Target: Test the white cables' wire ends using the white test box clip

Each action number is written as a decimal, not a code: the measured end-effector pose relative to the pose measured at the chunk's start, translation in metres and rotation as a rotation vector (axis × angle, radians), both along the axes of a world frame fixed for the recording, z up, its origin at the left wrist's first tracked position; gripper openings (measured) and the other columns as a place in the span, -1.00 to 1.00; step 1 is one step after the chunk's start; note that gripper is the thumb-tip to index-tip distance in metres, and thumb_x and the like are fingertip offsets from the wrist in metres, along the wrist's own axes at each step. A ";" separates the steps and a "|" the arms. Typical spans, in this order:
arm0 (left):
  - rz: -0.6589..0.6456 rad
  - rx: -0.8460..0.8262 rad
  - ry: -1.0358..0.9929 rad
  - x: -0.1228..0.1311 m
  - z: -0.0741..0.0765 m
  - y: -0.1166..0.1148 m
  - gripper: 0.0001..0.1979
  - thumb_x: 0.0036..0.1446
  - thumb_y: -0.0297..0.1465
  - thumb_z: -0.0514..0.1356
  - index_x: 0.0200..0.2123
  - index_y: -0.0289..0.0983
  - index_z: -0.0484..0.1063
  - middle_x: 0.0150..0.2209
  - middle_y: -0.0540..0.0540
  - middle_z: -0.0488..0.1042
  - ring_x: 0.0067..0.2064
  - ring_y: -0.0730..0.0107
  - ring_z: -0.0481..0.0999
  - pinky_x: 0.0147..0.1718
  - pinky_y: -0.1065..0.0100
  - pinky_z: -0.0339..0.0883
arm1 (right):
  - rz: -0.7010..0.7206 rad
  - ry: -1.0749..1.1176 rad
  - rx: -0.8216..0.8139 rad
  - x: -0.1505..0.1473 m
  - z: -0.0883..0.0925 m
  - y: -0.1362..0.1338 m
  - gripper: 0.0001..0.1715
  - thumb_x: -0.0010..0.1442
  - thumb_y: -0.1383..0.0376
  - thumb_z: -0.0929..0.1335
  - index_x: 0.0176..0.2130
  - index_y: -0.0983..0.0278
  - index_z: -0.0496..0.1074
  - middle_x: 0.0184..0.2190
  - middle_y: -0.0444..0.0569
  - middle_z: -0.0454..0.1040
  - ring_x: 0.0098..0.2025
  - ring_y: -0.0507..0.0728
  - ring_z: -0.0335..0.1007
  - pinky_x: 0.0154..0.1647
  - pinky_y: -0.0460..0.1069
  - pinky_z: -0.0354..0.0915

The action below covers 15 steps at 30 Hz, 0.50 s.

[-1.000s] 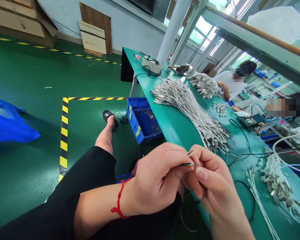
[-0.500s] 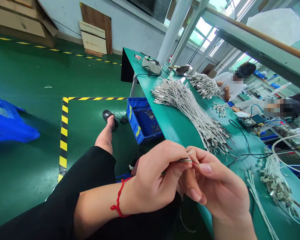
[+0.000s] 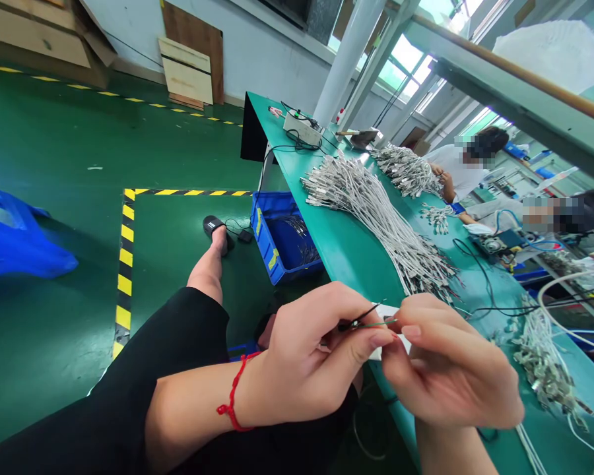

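My left hand (image 3: 317, 356), with a red cord bracelet (image 3: 235, 396) on its wrist, is closed around a cable whose thin wires (image 3: 366, 316) stick out between thumb and forefinger. Black and green wires show, along with a small bit of red at the fingertips. Close against it on the right is my right hand (image 3: 450, 363), thumb and forefinger pinched at the ends of the green and red wires. Behind the fingertips a small white piece partly shows; I cannot tell what it is. The rest of the cable is hidden by the left hand.
A large bundle of grey cables (image 3: 376, 218) lies on the green table (image 3: 346, 254), with another cable pile (image 3: 544, 356) at the right. Below the table edge stands a blue crate (image 3: 272, 254) with dark wires. Two people sit across the table.
My right hand has moved slightly right, its fingers now further from the left hand's. The black and green wires have spread apart, and a white piece now shows behind the fingertips.
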<state>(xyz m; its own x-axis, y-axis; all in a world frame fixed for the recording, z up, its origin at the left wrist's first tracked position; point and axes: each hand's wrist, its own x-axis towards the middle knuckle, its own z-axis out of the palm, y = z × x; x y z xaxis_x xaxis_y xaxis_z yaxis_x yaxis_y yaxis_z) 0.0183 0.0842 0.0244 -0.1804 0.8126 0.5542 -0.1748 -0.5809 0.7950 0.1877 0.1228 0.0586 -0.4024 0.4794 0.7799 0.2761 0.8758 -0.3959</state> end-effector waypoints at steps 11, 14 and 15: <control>-0.284 -0.249 -0.193 -0.002 0.005 -0.001 -0.84 0.32 -0.39 0.38 -0.30 -0.32 0.52 -0.43 -0.06 0.49 -0.44 0.43 0.50 -0.49 0.44 0.38 | 0.087 0.140 0.020 -0.009 -0.008 0.016 -0.70 0.17 0.47 0.50 -0.12 0.16 0.58 -0.48 -0.13 0.53 -0.57 0.05 0.34 -0.60 0.05 0.33; -0.358 -0.326 -0.263 -0.003 0.007 0.000 -0.79 0.31 -0.34 0.40 -0.32 -0.31 0.51 -0.45 -0.05 0.46 -0.44 0.42 0.49 -0.50 0.44 0.37 | 0.094 0.138 0.017 -0.008 -0.011 0.018 -0.73 0.15 0.48 0.50 -0.17 0.16 0.58 -0.46 -0.13 0.53 -0.56 0.04 0.33 -0.59 0.04 0.31; -0.373 -0.340 -0.275 -0.003 0.008 0.000 -0.79 0.31 -0.34 0.40 -0.32 -0.31 0.51 -0.45 -0.05 0.46 -0.44 0.41 0.49 -0.50 0.43 0.37 | 0.093 0.131 0.021 -0.007 -0.011 0.019 -0.74 0.15 0.47 0.51 -0.18 0.16 0.58 -0.45 -0.12 0.53 -0.55 0.04 0.34 -0.58 0.04 0.31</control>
<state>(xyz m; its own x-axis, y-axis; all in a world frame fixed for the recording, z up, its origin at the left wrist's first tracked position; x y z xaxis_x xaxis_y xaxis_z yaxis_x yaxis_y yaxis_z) 0.0150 0.0845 0.0321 0.0521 0.9732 0.2240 -0.5453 -0.1602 0.8228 0.1805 0.1417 0.0473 -0.3386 0.4278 0.8381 0.1407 0.9037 -0.4044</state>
